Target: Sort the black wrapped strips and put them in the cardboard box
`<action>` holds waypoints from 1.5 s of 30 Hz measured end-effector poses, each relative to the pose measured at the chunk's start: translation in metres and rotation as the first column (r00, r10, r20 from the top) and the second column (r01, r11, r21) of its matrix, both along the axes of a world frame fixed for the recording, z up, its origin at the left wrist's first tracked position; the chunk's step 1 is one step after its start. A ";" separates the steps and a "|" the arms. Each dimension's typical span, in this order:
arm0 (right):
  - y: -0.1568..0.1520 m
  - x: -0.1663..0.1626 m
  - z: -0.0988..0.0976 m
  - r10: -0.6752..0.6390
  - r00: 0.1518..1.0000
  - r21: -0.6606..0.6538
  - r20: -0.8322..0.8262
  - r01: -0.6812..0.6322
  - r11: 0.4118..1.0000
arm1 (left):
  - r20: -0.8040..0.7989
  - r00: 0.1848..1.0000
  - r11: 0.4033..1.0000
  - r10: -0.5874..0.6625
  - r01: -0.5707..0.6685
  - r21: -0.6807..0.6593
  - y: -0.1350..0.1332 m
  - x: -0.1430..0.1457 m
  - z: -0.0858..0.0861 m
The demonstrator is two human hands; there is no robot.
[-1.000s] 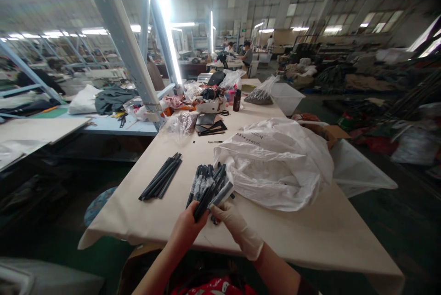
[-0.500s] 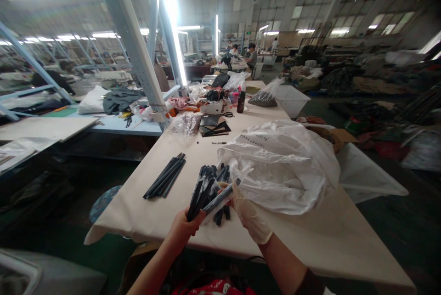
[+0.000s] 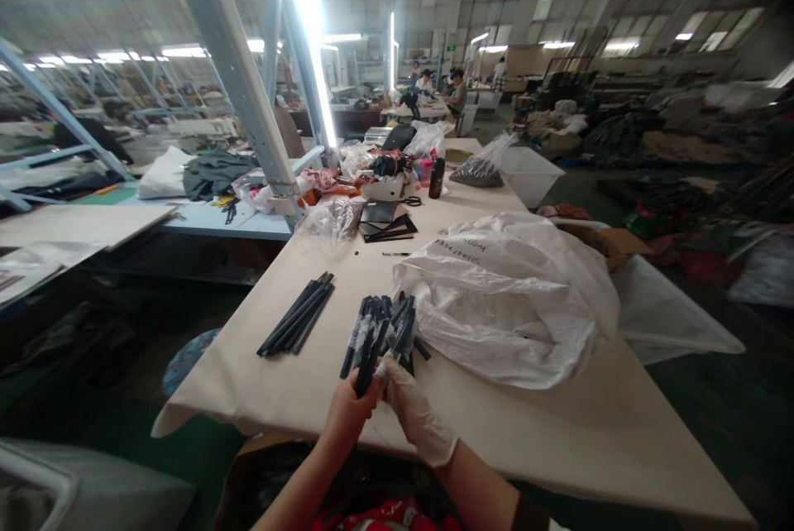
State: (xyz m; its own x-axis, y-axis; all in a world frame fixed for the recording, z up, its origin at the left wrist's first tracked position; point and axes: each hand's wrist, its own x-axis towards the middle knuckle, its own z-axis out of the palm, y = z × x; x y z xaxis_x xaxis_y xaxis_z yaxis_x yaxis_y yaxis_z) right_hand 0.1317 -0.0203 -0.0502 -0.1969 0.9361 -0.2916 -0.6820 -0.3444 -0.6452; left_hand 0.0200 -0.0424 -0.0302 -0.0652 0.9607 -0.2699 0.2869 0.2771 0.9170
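Note:
My bare left hand (image 3: 351,409) is closed round the near end of a bunch of thin black strips (image 3: 380,334) that fan out over the beige table (image 3: 533,423). My right hand (image 3: 410,409), in a white glove, is closed on the same bunch, right beside the left hand. Both hands sit near the table's front edge. A second, neat pile of black strips (image 3: 298,324) lies on the table to the left, apart from my hands. A big crumpled white plastic bag (image 3: 509,299) lies just right of the held bunch.
A slanted grey steel post (image 3: 236,76) rises at the table's left. Black flat pieces (image 3: 385,227), a dark bottle (image 3: 437,177), clear bags and clutter sit at the far end. A white bin (image 3: 527,174) stands at the right. People sit at tables far back.
My gloved right hand has come back from beside the white bag to the left hand and closed on the bunch. The strip it held out is back among the others.

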 end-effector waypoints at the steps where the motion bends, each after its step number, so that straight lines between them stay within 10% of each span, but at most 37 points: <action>1: 0.002 0.002 -0.008 0.032 0.997 -0.011 0.065 -0.032 0.999 | 0.000 1.000 1.000 -0.008 0.008 0.006 0.004 -0.001 -0.003; 4: 0.021 0.028 -0.035 0.018 0.890 -0.044 0.456 0.003 0.999 | -0.054 0.998 1.000 0.010 -0.009 0.018 0.020 -0.014 -0.012; 8: 0.055 0.063 -0.070 0.030 0.433 0.014 0.901 -0.098 0.995 | -0.129 0.986 0.994 0.104 -0.106 -0.012 0.052 -0.039 -0.033; 12: 0.076 0.047 -0.091 0.103 -0.130 -0.133 0.986 -0.243 0.961 | -0.179 0.979 0.990 0.100 -0.115 -0.080 0.093 -0.049 -0.058; 15: 0.092 0.025 -0.095 0.095 -0.365 -0.204 0.926 -0.272 0.941 | -0.183 0.981 0.992 0.071 -0.089 -0.093 0.125 -0.048 -0.073; 22: 0.123 0.007 -0.085 0.218 -0.218 -0.273 0.951 -0.272 0.923 | -0.221 0.975 0.995 0.037 -0.056 -0.078 0.171 -0.064 -0.078; 27: 0.121 0.009 -0.079 0.186 -0.152 -0.220 0.971 -0.258 0.941 | -0.194 0.960 0.954 0.204 -0.150 0.261 0.182 -0.082 -0.060; 33: 0.120 0.075 -0.067 -0.033 0.095 0.041 0.995 -0.086 0.995 | -0.307 0.917 0.947 0.256 -0.174 0.268 0.186 -0.115 -0.117; 36: 0.134 0.140 -0.060 -0.091 -0.018 0.092 0.996 0.080 0.993 | -0.298 0.920 0.948 0.255 -0.178 0.263 0.195 -0.119 -0.120; 41: 0.174 0.227 -0.064 0.106 -0.383 -0.027 0.917 0.206 0.978 | -0.217 0.932 0.941 0.290 -0.237 0.241 0.193 -0.093 -0.056; 45: 0.195 0.252 -0.079 0.213 -0.397 -0.157 0.893 0.170 0.973 | -0.074 0.971 0.965 0.228 -0.215 0.149 0.165 -0.062 -0.024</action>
